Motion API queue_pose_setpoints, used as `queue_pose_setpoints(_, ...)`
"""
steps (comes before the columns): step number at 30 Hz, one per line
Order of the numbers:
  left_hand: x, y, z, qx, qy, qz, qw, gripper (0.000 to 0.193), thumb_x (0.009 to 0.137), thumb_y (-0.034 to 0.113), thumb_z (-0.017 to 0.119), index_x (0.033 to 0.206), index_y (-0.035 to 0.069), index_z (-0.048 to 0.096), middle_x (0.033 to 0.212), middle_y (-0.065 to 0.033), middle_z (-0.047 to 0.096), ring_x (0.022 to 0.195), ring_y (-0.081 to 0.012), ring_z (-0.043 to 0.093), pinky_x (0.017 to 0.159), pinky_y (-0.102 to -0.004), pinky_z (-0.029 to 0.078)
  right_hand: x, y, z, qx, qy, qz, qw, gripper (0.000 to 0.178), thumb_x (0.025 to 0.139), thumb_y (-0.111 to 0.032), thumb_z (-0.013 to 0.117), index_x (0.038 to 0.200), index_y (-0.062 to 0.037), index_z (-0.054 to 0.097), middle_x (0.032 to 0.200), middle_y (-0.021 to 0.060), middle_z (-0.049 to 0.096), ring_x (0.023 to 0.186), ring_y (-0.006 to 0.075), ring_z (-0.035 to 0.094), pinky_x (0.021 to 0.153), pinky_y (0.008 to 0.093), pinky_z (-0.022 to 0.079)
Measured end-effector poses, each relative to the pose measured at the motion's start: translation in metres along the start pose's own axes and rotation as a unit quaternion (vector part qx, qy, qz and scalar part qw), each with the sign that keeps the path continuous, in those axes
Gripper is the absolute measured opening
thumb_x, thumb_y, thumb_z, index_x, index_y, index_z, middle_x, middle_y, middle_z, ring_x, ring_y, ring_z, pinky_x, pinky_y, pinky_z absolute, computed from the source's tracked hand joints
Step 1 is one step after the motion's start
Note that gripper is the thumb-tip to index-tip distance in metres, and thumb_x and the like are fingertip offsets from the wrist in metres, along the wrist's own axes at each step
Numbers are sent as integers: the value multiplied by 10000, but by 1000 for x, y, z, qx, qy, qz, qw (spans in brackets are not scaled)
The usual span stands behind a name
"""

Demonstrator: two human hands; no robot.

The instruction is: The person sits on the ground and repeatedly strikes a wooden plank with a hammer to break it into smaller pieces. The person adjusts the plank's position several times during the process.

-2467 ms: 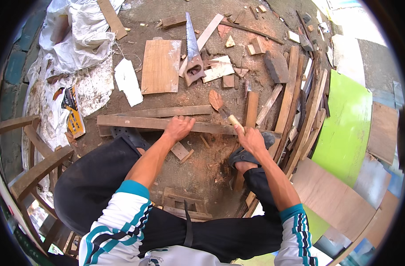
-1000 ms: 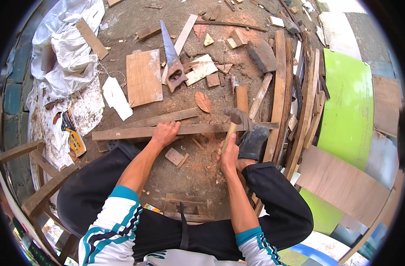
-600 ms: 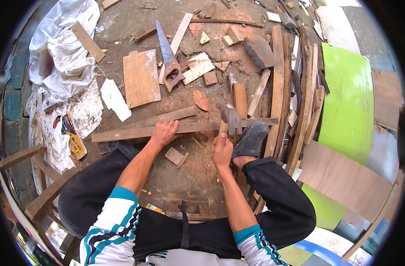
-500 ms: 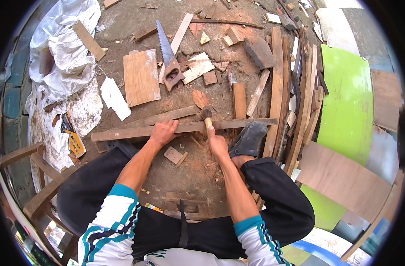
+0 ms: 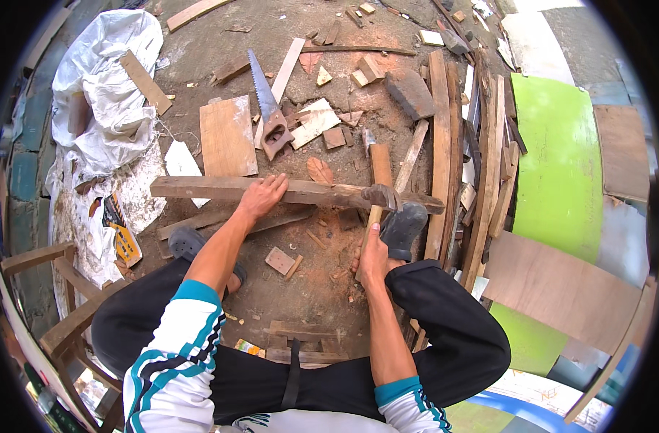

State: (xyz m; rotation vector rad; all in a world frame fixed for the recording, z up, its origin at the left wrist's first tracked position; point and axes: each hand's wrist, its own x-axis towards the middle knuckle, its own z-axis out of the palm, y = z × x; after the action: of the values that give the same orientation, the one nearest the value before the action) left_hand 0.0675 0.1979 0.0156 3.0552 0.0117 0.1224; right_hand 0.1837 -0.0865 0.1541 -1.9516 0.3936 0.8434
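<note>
A long wooden beam (image 5: 221, 189) lies crosswise in front of me, its right end near my grey clog (image 5: 405, 227). My left hand (image 5: 263, 196) is closed over its middle-left part, fingers wrapped across the top. In my right hand (image 5: 372, 254) is a claw hammer (image 5: 381, 196), gripped by its pale wooden handle. The hammer head is at the beam's right part; whether it touches the wood I cannot tell. Behind the beam stands an upright-looking wood block (image 5: 380, 162) on the ground. Another plank (image 5: 282, 219) lies below the beam.
A handsaw (image 5: 268, 105) and a square board (image 5: 228, 137) lie beyond the beam. Long timbers (image 5: 439, 144) are stacked on the right, beside a green panel (image 5: 560, 166). White sheeting (image 5: 106, 79) is at the left, above a wooden stool frame (image 5: 69, 317). Wood offcuts (image 5: 279, 261) litter the ground.
The beam's left end has shifted away from me and up, uncovering the plank and my left clog. My right hand has moved the hammer rightward along the beam. My left hand still grips the beam.
</note>
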Motion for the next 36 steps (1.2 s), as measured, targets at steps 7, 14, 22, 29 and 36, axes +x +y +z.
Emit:
queue_pose_setpoints(7,-17,21,-15,-125,-167,-22,978,533,786,284,745,1242,73,568,1196,-100,652,1068,-258,658,826,-408,553,1,17,6,-18,-24,-5,1000,706,1023,-653,343,801,-11,537,557,23,463,391,148,455,371,320,383)
queue_pose_setpoints(14,-27,27,-11,-110,-82,-64,988,575,816,506,738,1196,103,586,1117,-79,575,1072,-263,569,892,-396,466,20,33,21,-134,-39,-20,990,729,1013,-652,385,767,13,554,566,38,474,401,155,474,377,331,389)
queue_pose_setpoints(22,-32,26,0,-82,-105,-80,988,525,799,513,735,1130,132,589,1094,-71,567,1064,-250,573,864,-397,481,20,25,44,-58,-41,-139,988,711,1022,-636,385,755,4,541,551,42,461,428,151,495,391,330,379)
queue_pose_setpoints(29,-26,30,-1,-99,-112,-70,986,497,764,431,767,1118,139,577,1102,-71,571,1070,-252,579,848,-402,492,46,37,50,-169,-37,-87,981,694,1018,-646,373,749,-23,518,544,42,469,424,146,479,395,323,369)
queue_pose_setpoints(36,-22,26,-3,-82,-100,-60,990,473,754,392,776,1098,141,570,1075,-54,575,1041,-237,586,819,-392,490,26,26,46,-52,-48,-131,989,671,1027,-625,379,730,-35,499,563,37,468,407,145,455,382,312,359)
